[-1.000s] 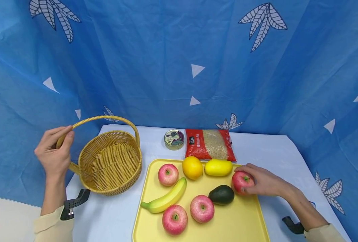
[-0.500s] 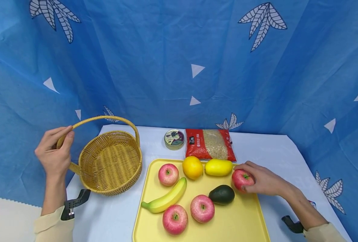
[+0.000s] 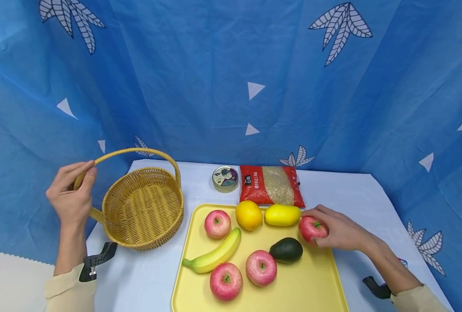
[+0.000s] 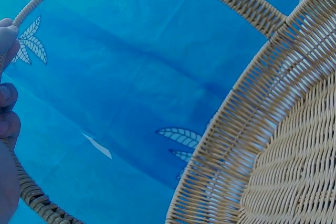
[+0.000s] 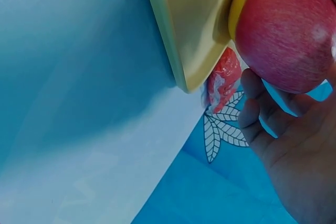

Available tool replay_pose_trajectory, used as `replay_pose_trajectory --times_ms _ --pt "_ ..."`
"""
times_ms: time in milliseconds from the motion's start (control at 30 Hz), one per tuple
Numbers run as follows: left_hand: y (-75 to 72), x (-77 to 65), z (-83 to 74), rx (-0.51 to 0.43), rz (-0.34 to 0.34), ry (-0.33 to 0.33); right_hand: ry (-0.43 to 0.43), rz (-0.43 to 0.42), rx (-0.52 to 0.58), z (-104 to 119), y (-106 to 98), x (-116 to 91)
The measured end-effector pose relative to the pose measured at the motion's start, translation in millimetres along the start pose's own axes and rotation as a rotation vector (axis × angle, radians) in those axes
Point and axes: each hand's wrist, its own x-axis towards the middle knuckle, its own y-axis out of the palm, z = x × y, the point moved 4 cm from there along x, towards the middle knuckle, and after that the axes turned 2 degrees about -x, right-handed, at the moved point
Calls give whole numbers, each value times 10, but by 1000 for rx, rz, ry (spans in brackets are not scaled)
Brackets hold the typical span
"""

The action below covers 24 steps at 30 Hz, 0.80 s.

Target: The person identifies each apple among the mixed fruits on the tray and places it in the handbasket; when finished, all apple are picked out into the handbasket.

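Change noted: slight. Over the last second the red apple point(image 3: 310, 227) in the right hand point(image 3: 342, 229) has shifted a little up the head view, more than the fruit around it. Whether that is a lift or a slide towards the far edge of the yellow tray point(image 3: 301, 281) cannot be told. The remaining fruit has kept its place, as has the left hand point(image 3: 72, 190).

Right hand: thumb and index finger grip the red apple, spread about to its width; in the right wrist view the other visible fingers are loosely bent. Location: the tray's far right corner, just beside a yellow oblong fruit point(image 3: 282, 215), probably a mango.

Left hand: thumb and fingers pinch the arched handle point(image 3: 137, 149) of the wicker basket point(image 3: 149, 212), at the far left corner of the table point(image 3: 340, 190), well apart from the red apple.

Also on the tray: an orange point(image 3: 248, 215) at the far edge, an avocado point(image 3: 286, 250) inboard of the grip, a banana point(image 3: 214, 253) towards the left edge, a far-left apple point(image 3: 217, 224), and a middle apple point(image 3: 261, 268) beside a near apple point(image 3: 226, 282). Beyond the far edge: a round tin point(image 3: 225, 178) and a pasta bag point(image 3: 273, 185).

Assessment: the hold appears established and the work is judged to be at the taking-up of the red apple, the basket being steadied. Clearance to the yellow oblong fruit is tight; a knock is possible.
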Motion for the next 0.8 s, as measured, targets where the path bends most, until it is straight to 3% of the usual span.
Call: replay_pose_trajectory --times_ms 800 --pt "0 -1 -13 -2 -6 2 -66 -83 -72 127 -68 100"
